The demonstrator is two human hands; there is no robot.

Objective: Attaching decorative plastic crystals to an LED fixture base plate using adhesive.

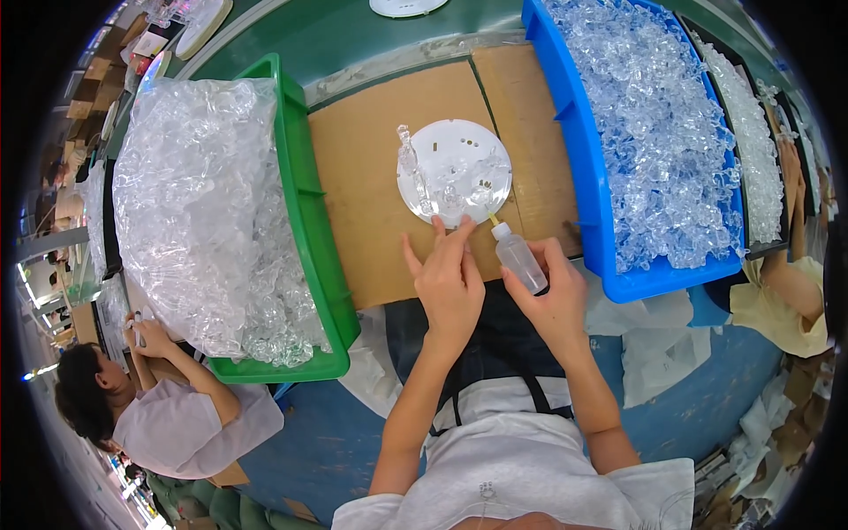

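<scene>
A round white disc [442, 146] with small slots lies on the cardboard. Clear plastic pieces [450, 193] rest on its near half, and a longer clear piece [412, 172] stretches along its left side, past the rim. At the near rim is my left hand [449, 281], back upward, fingers spread, fingertips touching the disc's edge. My right hand [556, 296] grips a small translucent squeeze bottle [519, 258] with a white cap and a thin yellowish nozzle. The bottle is tilted, its nozzle pointing at the disc's lower right edge. Whether any liquid comes out is too small to tell.
On the left stands a green bin [305, 203] with bagged clear pieces; on the right, a blue bin [587, 168] heaped with clear pieces. Cardboard [353, 168] covers the bench between them. Another person [190, 420] works at the left, and another person's arm [791, 283] shows far right.
</scene>
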